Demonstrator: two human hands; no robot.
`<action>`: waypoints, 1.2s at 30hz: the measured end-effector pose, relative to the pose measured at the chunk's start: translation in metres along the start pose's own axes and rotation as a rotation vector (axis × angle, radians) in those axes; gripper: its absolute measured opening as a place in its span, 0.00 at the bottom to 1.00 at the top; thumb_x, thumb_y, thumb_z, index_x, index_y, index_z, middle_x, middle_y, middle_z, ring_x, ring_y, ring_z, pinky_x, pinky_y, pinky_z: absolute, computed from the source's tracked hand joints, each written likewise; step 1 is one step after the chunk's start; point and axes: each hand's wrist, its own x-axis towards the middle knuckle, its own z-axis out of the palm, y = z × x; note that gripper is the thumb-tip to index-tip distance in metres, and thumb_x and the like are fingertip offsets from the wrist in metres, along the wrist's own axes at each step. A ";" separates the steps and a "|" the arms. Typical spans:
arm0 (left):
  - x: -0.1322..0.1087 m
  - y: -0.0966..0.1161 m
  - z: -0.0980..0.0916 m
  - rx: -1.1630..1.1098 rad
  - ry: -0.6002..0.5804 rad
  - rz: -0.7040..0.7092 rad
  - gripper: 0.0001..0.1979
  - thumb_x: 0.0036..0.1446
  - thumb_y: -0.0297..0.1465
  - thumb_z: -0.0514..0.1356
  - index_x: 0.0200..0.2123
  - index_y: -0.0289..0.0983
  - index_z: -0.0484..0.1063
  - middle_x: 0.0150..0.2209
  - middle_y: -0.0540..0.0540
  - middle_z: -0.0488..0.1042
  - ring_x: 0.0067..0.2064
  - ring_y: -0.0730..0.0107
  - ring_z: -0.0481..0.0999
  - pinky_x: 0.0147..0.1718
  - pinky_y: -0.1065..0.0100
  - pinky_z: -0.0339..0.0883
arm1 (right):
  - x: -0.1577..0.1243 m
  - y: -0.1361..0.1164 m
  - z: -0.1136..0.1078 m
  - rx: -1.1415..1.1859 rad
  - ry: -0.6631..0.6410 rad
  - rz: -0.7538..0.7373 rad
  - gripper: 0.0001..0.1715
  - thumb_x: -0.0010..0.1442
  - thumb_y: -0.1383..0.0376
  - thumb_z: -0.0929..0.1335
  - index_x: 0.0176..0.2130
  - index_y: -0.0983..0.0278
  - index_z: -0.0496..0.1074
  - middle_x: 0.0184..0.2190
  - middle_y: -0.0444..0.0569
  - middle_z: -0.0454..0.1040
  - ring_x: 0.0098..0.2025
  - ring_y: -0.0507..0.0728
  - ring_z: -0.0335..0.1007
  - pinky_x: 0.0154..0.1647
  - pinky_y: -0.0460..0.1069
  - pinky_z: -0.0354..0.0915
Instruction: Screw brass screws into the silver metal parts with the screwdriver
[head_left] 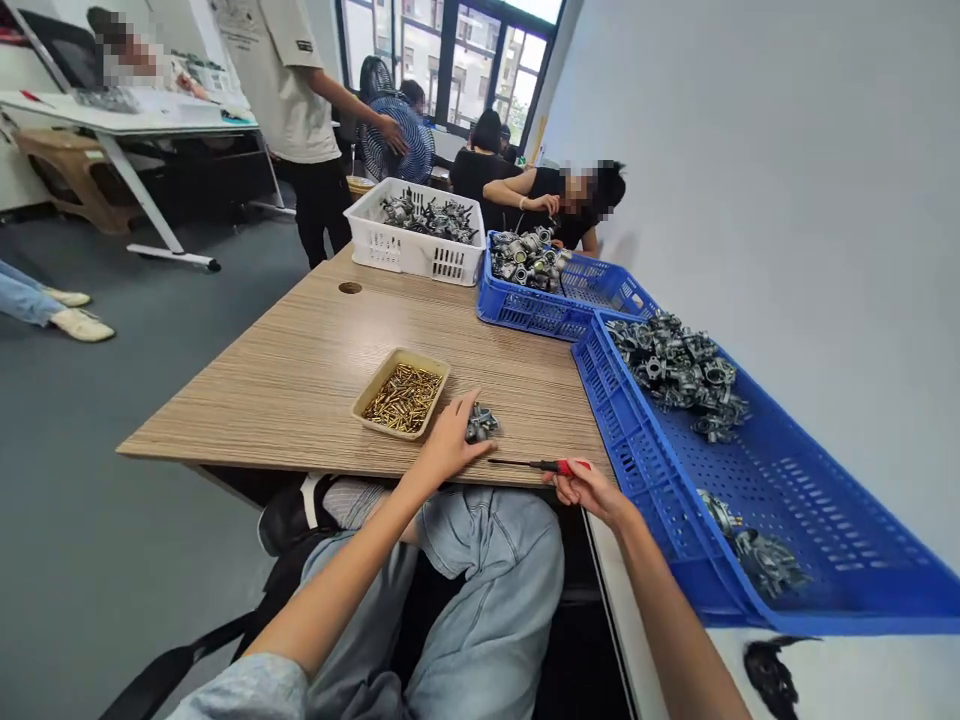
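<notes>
A small grey metal carburetor [481, 424] rests on the wooden table near its front edge. My left hand [448, 442] is closed around its left side, thumb in front and fingers behind, hiding part of it. In my right hand [587, 488] is a screwdriver [553, 466] with a red and black handle, gripped between thumb and fingers. Its thin shaft points left, with the tip just in front of the carburetor. Left of the carburetor, close to my left hand, stands a beige tray [361, 409] full of small brass pieces.
Blue crates [637, 440] [525, 312] with metal carburetors line the table's right side. A white basket [390, 250] of metal parts stands at the back. A person stands beyond the table near a fan [397, 140]; others sit by the window. The table [300, 370] has a round hole.
</notes>
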 end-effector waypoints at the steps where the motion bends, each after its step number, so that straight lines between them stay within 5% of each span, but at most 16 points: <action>1: 0.000 -0.003 0.001 -0.046 0.011 -0.009 0.52 0.57 0.37 0.74 0.77 0.42 0.50 0.72 0.34 0.64 0.72 0.46 0.67 0.71 0.47 0.62 | 0.000 -0.002 0.002 -0.014 0.008 0.001 0.35 0.55 0.32 0.74 0.27 0.59 0.75 0.14 0.41 0.59 0.19 0.53 0.51 0.26 0.53 0.57; 9: 0.001 -0.019 0.010 -0.175 0.027 -0.063 0.43 0.55 0.34 0.73 0.71 0.37 0.62 0.65 0.34 0.73 0.66 0.47 0.74 0.69 0.48 0.65 | -0.017 -0.022 0.029 -0.111 0.130 -0.029 0.27 0.49 0.42 0.81 0.37 0.59 0.80 0.19 0.39 0.61 0.23 0.53 0.54 0.27 0.51 0.56; 14: 0.002 -0.018 0.013 -0.172 0.016 -0.062 0.33 0.56 0.32 0.72 0.63 0.39 0.68 0.60 0.37 0.76 0.63 0.47 0.75 0.67 0.47 0.66 | -0.047 -0.049 0.047 -0.202 0.246 -0.057 0.28 0.61 0.42 0.76 0.47 0.62 0.79 0.21 0.37 0.59 0.23 0.51 0.53 0.27 0.49 0.57; 18: 0.001 -0.019 0.014 -0.180 0.010 -0.066 0.32 0.55 0.32 0.72 0.62 0.39 0.68 0.58 0.38 0.75 0.62 0.48 0.75 0.66 0.48 0.67 | -0.075 -0.078 0.063 -0.553 0.437 -0.157 0.32 0.67 0.41 0.71 0.54 0.64 0.79 0.23 0.41 0.66 0.25 0.54 0.61 0.29 0.51 0.64; 21: 0.000 -0.018 0.015 -0.179 0.002 -0.073 0.31 0.56 0.32 0.71 0.62 0.38 0.67 0.58 0.38 0.74 0.62 0.47 0.74 0.65 0.48 0.68 | -0.089 -0.095 0.078 -0.935 0.556 -0.286 0.27 0.70 0.47 0.70 0.57 0.62 0.79 0.41 0.52 0.81 0.42 0.61 0.77 0.47 0.56 0.72; 24: -0.002 -0.017 0.016 -0.176 -0.008 -0.078 0.30 0.57 0.32 0.70 0.61 0.38 0.66 0.58 0.37 0.73 0.62 0.47 0.73 0.65 0.49 0.68 | -0.094 -0.105 0.092 -1.190 0.519 -0.377 0.24 0.73 0.53 0.67 0.62 0.59 0.76 0.54 0.56 0.79 0.55 0.64 0.75 0.59 0.58 0.70; 29: -0.002 -0.015 0.015 -0.197 -0.010 -0.078 0.27 0.57 0.31 0.69 0.59 0.38 0.67 0.57 0.38 0.73 0.62 0.48 0.72 0.65 0.49 0.68 | -0.090 -0.110 0.108 -1.411 0.448 -0.365 0.25 0.77 0.59 0.63 0.68 0.57 0.72 0.43 0.52 0.73 0.41 0.59 0.73 0.46 0.54 0.72; 36: -0.003 -0.013 0.015 -0.203 -0.026 -0.107 0.28 0.58 0.31 0.68 0.60 0.39 0.66 0.58 0.38 0.72 0.63 0.48 0.71 0.65 0.49 0.67 | -0.084 -0.105 0.109 -1.698 0.464 -0.434 0.33 0.74 0.70 0.61 0.71 0.50 0.70 0.45 0.54 0.68 0.46 0.62 0.70 0.46 0.56 0.72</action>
